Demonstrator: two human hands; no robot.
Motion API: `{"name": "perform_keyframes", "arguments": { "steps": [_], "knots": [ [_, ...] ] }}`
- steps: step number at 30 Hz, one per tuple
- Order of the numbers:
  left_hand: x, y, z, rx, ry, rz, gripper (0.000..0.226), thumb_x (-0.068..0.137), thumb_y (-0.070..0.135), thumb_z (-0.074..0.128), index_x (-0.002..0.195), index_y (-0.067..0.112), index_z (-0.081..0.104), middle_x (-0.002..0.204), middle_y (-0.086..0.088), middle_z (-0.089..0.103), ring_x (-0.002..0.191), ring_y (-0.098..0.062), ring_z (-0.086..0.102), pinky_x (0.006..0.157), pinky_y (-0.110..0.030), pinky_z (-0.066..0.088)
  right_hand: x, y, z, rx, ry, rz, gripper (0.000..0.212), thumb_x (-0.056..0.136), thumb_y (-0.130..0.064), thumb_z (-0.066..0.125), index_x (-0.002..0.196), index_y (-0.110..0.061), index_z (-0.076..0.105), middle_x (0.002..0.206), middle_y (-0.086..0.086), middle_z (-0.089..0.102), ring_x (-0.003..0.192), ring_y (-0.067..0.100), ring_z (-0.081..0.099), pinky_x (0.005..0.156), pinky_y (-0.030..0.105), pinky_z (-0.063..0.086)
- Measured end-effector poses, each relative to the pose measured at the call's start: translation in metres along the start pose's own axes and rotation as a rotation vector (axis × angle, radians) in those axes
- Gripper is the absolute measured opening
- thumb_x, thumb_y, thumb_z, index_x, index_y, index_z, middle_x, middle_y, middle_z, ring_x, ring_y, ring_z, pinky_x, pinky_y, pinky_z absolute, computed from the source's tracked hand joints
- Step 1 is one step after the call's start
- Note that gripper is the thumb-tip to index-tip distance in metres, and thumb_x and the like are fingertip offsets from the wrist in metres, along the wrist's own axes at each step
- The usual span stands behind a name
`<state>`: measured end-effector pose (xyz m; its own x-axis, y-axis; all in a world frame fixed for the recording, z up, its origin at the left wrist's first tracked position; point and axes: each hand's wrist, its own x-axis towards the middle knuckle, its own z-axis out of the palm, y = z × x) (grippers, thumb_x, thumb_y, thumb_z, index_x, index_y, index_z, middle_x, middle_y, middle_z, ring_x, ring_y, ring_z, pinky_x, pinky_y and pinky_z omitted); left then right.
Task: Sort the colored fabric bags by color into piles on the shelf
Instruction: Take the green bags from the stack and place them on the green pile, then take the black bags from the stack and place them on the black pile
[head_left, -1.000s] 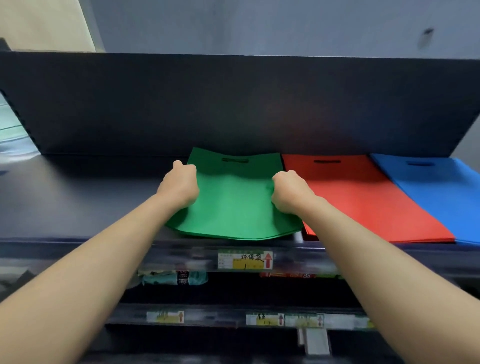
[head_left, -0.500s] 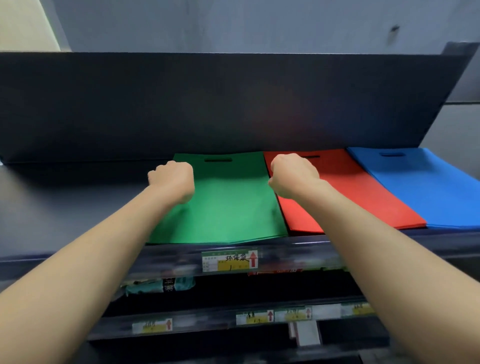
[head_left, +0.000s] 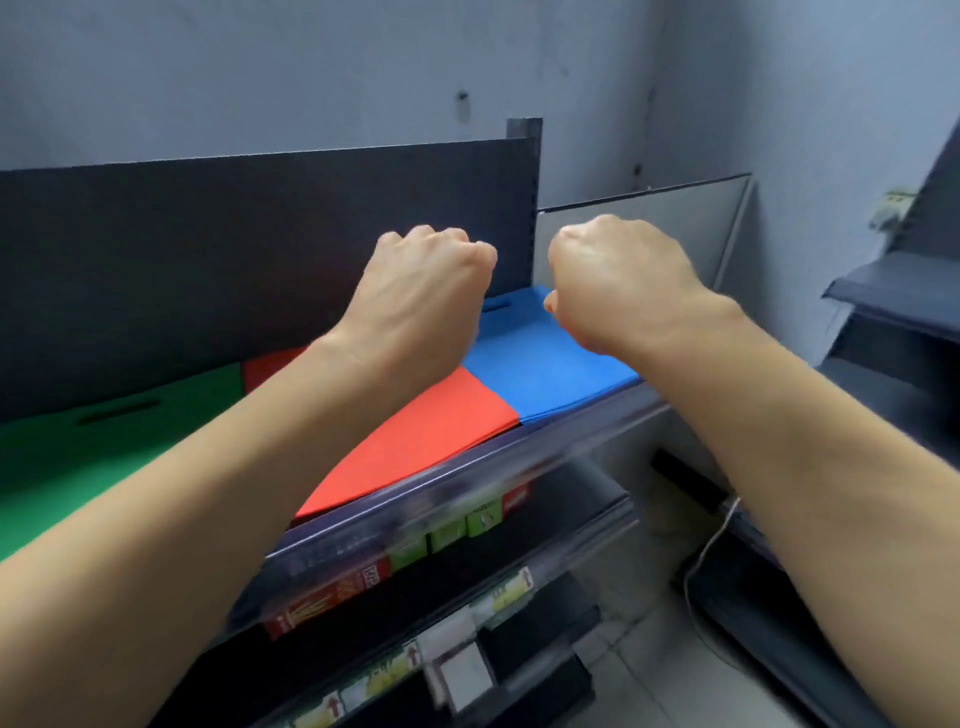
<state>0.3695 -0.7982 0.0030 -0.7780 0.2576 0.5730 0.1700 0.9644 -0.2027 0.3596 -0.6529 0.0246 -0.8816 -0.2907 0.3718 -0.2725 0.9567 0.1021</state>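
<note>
Where left hand (head_left: 421, 291) hovers, red bag (head_left: 431, 431) part-hidden, green bag (head_left: 104, 452) cropped.

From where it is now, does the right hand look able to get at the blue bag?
Probably yes. The right hand, curled and seemingly empty, hangs just above the blue bag, nothing between them; the left hand is beside it, not in the way.
</note>
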Motion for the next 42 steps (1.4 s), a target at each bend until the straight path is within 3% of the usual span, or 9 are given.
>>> {"name": "perform_keyframes", "arguments": {
  "steps": [4,9,12,20,26,30,34,38,42],
  "knots": [
    [0.054,0.093,-0.002,-0.023,0.058,0.144,0.024,0.088,0.007,0.053,0.111,0.012,0.059,0.106,-0.008,0.06,0.1,-0.032,0.053,0.073,-0.034,0.03,-0.022,0.1,-0.013,-0.065,0.042,0.136,0.017,0.087,-0.009,0.06,0.08,-0.013,0.045,0.068,0.004,0.035,0.079,0.031,0.048,0.064,0.029,0.034],
    [0.112,0.219,0.001,-0.223,0.072,0.302,0.025,0.087,0.008,0.052,0.11,0.012,0.06,0.11,-0.006,0.062,0.103,-0.032,0.054,0.081,-0.034,0.036,-0.059,0.225,-0.017,-0.144,0.058,0.311,0.004,0.089,-0.009,0.057,0.089,-0.013,0.054,0.094,0.015,0.058,0.098,0.036,0.058,0.067,0.031,0.033],
    [0.144,0.298,0.002,-0.327,0.092,0.405,0.024,0.086,0.009,0.053,0.108,0.011,0.061,0.109,-0.007,0.062,0.103,-0.033,0.055,0.083,-0.037,0.041,-0.091,0.3,-0.017,-0.226,0.036,0.438,0.015,0.089,-0.011,0.058,0.103,-0.008,0.061,0.107,0.018,0.061,0.102,0.038,0.058,0.069,0.031,0.032],
    [0.207,0.44,0.02,-0.54,-0.043,0.559,0.022,0.087,0.014,0.053,0.107,0.008,0.062,0.108,-0.009,0.064,0.101,-0.034,0.056,0.085,-0.042,0.048,-0.156,0.435,-0.017,-0.328,-0.046,0.766,0.007,0.088,-0.012,0.059,0.095,-0.011,0.057,0.091,0.014,0.056,0.093,0.037,0.057,0.066,0.031,0.033],
    [0.253,0.514,0.045,-0.601,-0.039,0.634,0.023,0.085,0.009,0.053,0.107,0.009,0.063,0.104,-0.012,0.064,0.096,-0.037,0.058,0.084,-0.043,0.05,-0.166,0.501,-0.009,-0.391,-0.041,0.921,0.015,0.088,-0.01,0.058,0.08,-0.014,0.045,0.078,0.008,0.042,0.075,0.03,0.042,0.064,0.032,0.033],
    [0.288,0.55,0.065,-0.651,-0.018,0.68,0.022,0.084,0.007,0.052,0.103,0.007,0.063,0.099,-0.012,0.065,0.092,-0.036,0.058,0.079,-0.043,0.051,-0.155,0.542,0.003,-0.454,-0.076,0.999,0.033,0.088,-0.008,0.057,0.063,-0.013,0.037,0.065,0.005,0.035,0.072,0.03,0.042,0.062,0.031,0.032],
    [0.328,0.574,0.09,-0.708,-0.056,0.666,0.015,0.084,0.005,0.053,0.095,0.006,0.061,0.1,-0.014,0.065,0.094,-0.036,0.059,0.077,-0.041,0.05,-0.13,0.583,0.012,-0.427,-0.035,1.003,0.009,0.093,-0.016,0.053,0.092,-0.009,0.059,0.08,0.01,0.046,0.077,0.029,0.043,0.065,0.032,0.034],
    [0.368,0.595,0.114,-0.746,-0.106,0.654,0.02,0.086,0.007,0.051,0.101,0.008,0.064,0.101,-0.012,0.064,0.093,-0.036,0.057,0.079,-0.04,0.051,-0.111,0.619,0.021,-0.367,0.003,1.038,0.028,0.095,-0.031,0.051,0.112,-0.011,0.06,0.107,0.015,0.06,0.097,0.035,0.055,0.068,0.033,0.035],
    [0.399,0.62,0.133,-0.787,-0.162,0.62,0.028,0.086,0.004,0.046,0.106,0.009,0.066,0.106,-0.012,0.065,0.095,-0.037,0.058,0.078,-0.037,0.05,-0.105,0.652,0.035,-0.337,-0.011,1.091,0.034,0.095,-0.039,0.05,0.11,-0.01,0.06,0.108,0.016,0.059,0.099,0.036,0.055,0.067,0.033,0.036]
  ]
}}
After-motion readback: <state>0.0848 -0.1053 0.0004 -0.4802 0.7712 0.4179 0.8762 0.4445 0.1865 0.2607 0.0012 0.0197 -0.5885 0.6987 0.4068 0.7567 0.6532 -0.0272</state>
